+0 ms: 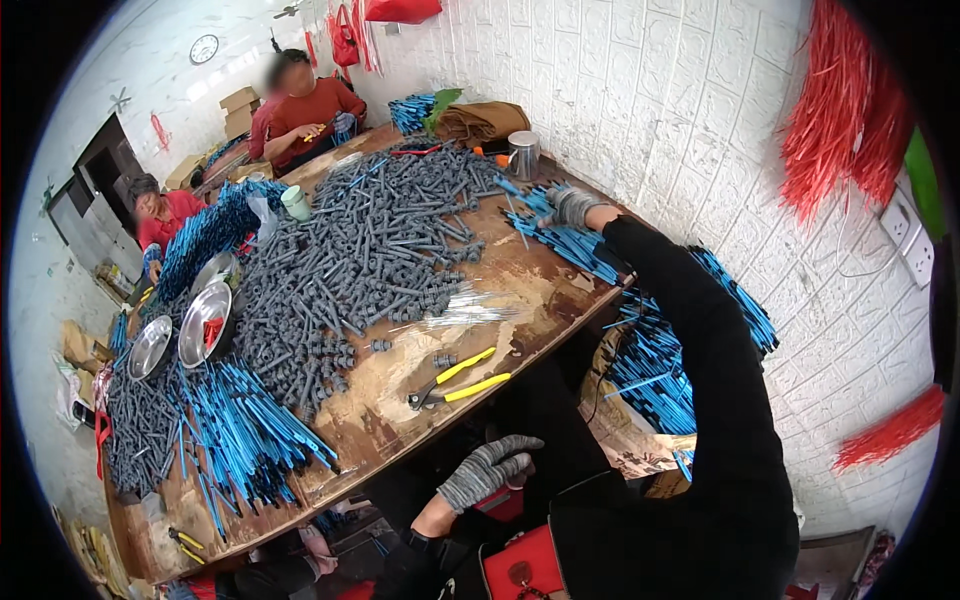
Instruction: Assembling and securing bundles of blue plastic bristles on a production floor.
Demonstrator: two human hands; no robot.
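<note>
My right hand (577, 208), in a grey knitted glove, reaches to the far right of the table. Its fingers curl down onto a pile of thin blue rods (575, 245) and close around some of them. My left hand (488, 472), gloved the same way, hovers over my lap below the table edge, fingers loosely stretched out and nothing seen in them. Yellow-handled cutting pliers (450, 392) lie on the table nearer me. Beside them is a small dark grey ribbed plastic piece (444, 361), and thin metal wires (465, 308) lie farther back.
A large heap of grey plastic pieces (350, 240) covers the table's middle. Blue rods (255, 430) fan out at left near metal bowls (205, 325). A metal mug (523, 155) stands by the wall. More rods (650, 375) lie below at right. Two people (315, 110) work across the table.
</note>
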